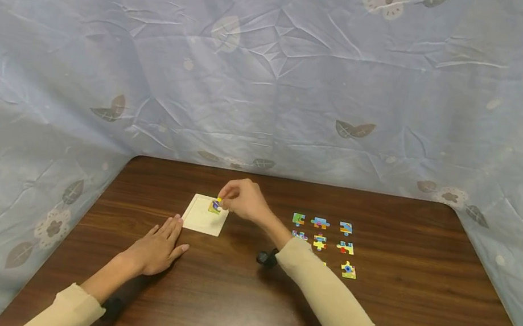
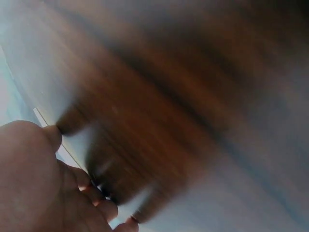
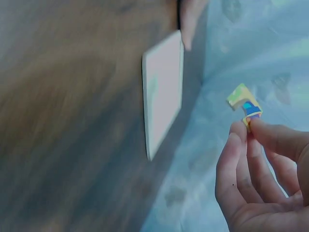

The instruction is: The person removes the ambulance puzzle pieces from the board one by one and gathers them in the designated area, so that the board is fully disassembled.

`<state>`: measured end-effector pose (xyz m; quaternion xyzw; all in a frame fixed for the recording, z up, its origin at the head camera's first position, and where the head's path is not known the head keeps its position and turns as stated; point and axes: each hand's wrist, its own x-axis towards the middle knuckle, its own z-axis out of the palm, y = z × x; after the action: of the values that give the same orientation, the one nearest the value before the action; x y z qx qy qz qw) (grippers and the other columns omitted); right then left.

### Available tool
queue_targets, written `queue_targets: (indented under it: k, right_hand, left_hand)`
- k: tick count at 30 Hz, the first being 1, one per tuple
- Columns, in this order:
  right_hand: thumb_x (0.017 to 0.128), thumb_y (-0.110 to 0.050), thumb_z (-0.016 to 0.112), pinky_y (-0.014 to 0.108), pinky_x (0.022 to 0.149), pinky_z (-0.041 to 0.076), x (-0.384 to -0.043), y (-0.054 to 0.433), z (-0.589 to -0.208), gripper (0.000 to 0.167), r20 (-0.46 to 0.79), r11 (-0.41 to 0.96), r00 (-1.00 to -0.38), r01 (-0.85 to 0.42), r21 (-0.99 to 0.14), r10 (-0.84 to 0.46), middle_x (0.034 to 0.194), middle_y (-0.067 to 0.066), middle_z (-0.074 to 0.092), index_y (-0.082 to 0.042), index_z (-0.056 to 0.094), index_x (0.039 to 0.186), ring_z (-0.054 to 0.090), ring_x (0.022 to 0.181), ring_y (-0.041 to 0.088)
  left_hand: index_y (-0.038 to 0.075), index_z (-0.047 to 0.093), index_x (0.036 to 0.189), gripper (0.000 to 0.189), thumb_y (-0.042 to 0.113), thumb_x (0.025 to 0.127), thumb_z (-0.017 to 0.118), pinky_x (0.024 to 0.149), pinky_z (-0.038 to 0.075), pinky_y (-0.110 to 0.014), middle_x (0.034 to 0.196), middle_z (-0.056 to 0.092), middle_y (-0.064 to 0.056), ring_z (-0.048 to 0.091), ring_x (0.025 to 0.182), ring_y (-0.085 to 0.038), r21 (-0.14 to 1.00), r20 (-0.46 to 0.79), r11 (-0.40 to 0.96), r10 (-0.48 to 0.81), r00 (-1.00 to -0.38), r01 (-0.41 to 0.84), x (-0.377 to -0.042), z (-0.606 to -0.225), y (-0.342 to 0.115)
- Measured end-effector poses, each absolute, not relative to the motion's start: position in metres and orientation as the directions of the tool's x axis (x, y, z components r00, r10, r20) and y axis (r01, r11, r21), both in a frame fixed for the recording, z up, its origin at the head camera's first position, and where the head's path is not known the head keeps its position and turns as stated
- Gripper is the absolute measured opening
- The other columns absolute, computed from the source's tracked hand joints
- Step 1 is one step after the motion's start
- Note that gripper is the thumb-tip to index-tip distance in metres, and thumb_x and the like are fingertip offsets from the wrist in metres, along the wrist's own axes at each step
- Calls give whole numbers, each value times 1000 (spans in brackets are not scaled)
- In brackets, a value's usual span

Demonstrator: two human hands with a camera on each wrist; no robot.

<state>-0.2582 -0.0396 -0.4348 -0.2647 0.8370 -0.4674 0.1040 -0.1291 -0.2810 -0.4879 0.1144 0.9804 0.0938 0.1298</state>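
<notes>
My right hand (image 1: 246,199) pinches a small yellow, green and blue jigsaw piece (image 3: 245,100) between thumb and fingers. In the head view this piece overlaps the upper right part of a pale square puzzle tray (image 1: 202,222). The right wrist view shows it held up apart from the tray (image 3: 164,94). My left hand (image 1: 157,246) lies flat on the table, fingers extended, with its fingertips right at the tray's lower left corner. In the left wrist view, those fingers (image 2: 107,209) point down toward the dark wood.
Several loose jigsaw pieces (image 1: 320,223) lie in rough rows on the right of the brown wooden table (image 1: 227,307); my right forearm partly hides some. A patterned cloth (image 1: 276,73) hangs behind and at both sides of the table.
</notes>
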Motion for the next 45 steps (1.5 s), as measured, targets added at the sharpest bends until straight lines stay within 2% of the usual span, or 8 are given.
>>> queue_targets:
  k: [4, 8, 12, 19, 26, 33, 40, 45]
  right_hand:
    - [94, -7, 77, 43, 75, 66, -262, -1, -422, 10, 49, 388, -834, -307, -869, -550, 90, 8, 80, -7, 77, 104, 78, 88, 38]
    - [96, -10, 75, 37, 78, 67, -263, 34, -412, 16, 38, 409, -832, -311, -858, -553, 97, 8, 81, -8, 79, 111, 78, 94, 37]
    - [98, -11, 73, 37, 79, 67, -262, 62, -410, 16, 28, 451, -829, -331, -829, -558, 99, 7, 82, -10, 80, 112, 78, 96, 37]
    - [97, -10, 73, 55, 87, 65, -253, 96, -418, 14, -37, 474, -823, -289, -832, -567, 96, 6, 81, -10, 81, 108, 78, 93, 38]
    - [99, -14, 73, 45, 78, 65, -246, 120, -426, 12, -65, 526, -802, -326, -785, -594, 93, 2, 82, -12, 82, 106, 78, 92, 37]
    - [97, -9, 75, 52, 80, 65, -240, 141, -435, 10, -144, 521, -776, -261, -813, -614, 93, 8, 83, -7, 82, 104, 78, 88, 39]
    - [95, -3, 74, 44, 78, 67, -242, 151, -449, 11, -208, 540, -757, -219, -813, -619, 88, 10, 82, -2, 82, 102, 78, 82, 30]
    - [93, 0, 74, 39, 76, 67, -241, 157, -458, 11, -233, 547, -735, -217, -808, -637, 88, 11, 82, -4, 83, 99, 78, 79, 24]
  left_hand:
    - [-14, 12, 162, 78, 42, 115, 38, 128, 18, -72, 172, 8, -34, 13, 161, -51, 223, -229, 957, 234, -945, 183, -126, -487, -277]
    - [-14, 11, 162, 78, 42, 115, 37, 128, 17, -72, 172, 6, -34, 11, 161, -51, 215, -236, 964, 206, -950, 156, -124, -488, -274]
    - [-15, 11, 162, 79, 43, 115, 37, 128, 17, -72, 172, 5, -34, 10, 162, -51, 209, -241, 968, 189, -952, 139, -124, -488, -270]
    - [-16, 13, 161, 79, 42, 114, 38, 127, 19, -72, 171, 7, -36, 12, 161, -52, 211, -246, 969, 182, -952, 130, -125, -483, -263]
    - [-15, 11, 162, 80, 43, 114, 38, 128, 18, -71, 172, 5, -35, 10, 161, -52, 226, -251, 966, 184, -950, 127, -124, -483, -264]
    - [-11, 11, 164, 79, 41, 114, 42, 128, 20, -69, 174, 6, -31, 11, 162, -50, 221, -176, 953, 249, -952, 209, -129, -487, -269]
    - [-9, 12, 164, 77, 42, 114, 40, 129, 19, -69, 174, 6, -29, 10, 163, -48, 238, -198, 939, 299, -934, 250, -133, -486, -265]
    - [-10, 12, 164, 76, 41, 114, 40, 129, 17, -69, 174, 6, -29, 10, 163, -48, 245, -218, 939, 297, -930, 243, -133, -486, -263]
